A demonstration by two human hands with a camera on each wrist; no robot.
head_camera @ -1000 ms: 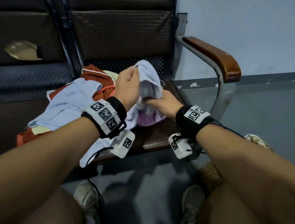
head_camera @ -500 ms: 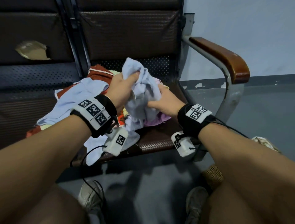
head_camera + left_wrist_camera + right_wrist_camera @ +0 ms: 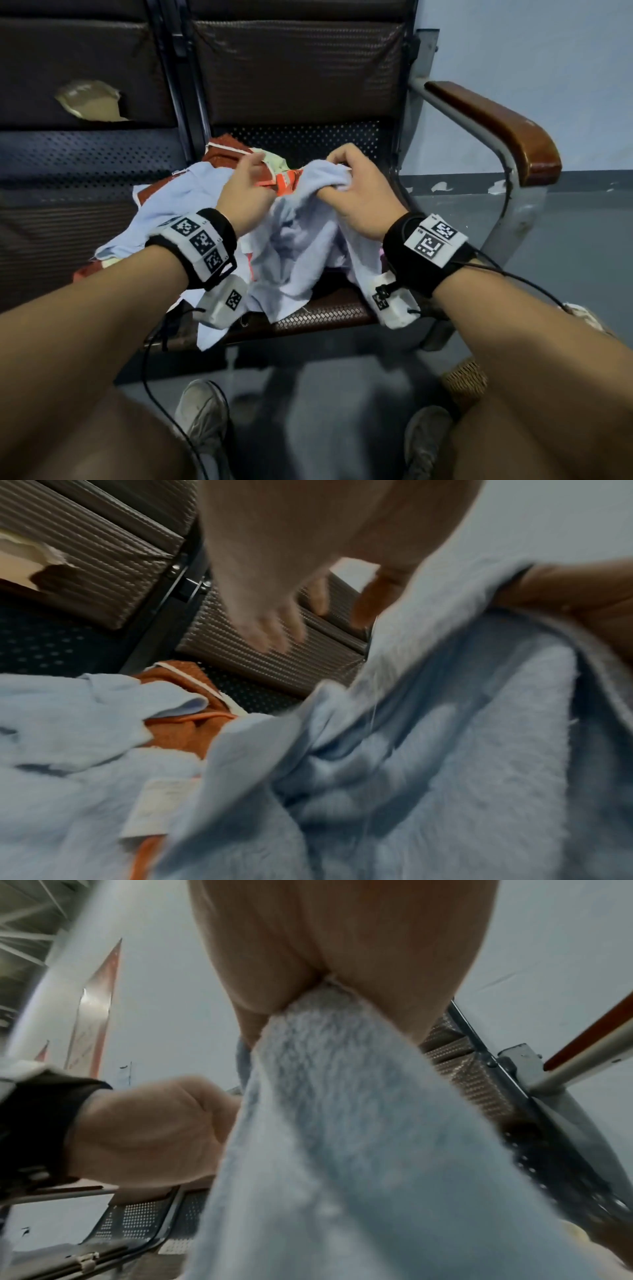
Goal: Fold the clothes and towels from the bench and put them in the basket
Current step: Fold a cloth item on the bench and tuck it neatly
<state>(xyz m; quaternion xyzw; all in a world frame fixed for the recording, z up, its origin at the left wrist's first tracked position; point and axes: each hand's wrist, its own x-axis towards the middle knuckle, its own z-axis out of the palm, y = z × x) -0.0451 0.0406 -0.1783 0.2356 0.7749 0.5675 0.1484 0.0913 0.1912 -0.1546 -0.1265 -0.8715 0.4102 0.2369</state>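
Note:
A light blue fluffy towel [image 3: 301, 246] hangs over the bench seat [image 3: 325, 317]. My right hand [image 3: 337, 174] grips a bunched corner of it and holds it up; the right wrist view shows the towel [image 3: 342, 1123] pinched in that hand [image 3: 342, 961]. My left hand [image 3: 255, 171] is just left of the towel, above the pile. In the blurred left wrist view its fingers [image 3: 274, 626] are loosely spread with nothing between them, and the towel [image 3: 445, 750] rises beside the thumb. A wicker basket [image 3: 464, 380] stands on the floor at lower right, mostly hidden by my right arm.
A heap of laundry lies on the seat's left: an orange-red cloth [image 3: 226, 150] and a pale blue garment [image 3: 178, 205]. The bench's wooden armrest [image 3: 496, 130] rises to the right. My shoes [image 3: 202, 418] are on the grey floor below.
The hands have moved apart. The right hand rose and now holds the towel's corner high; the left hand left the towel's top and moved left and down. The towel has spread out.

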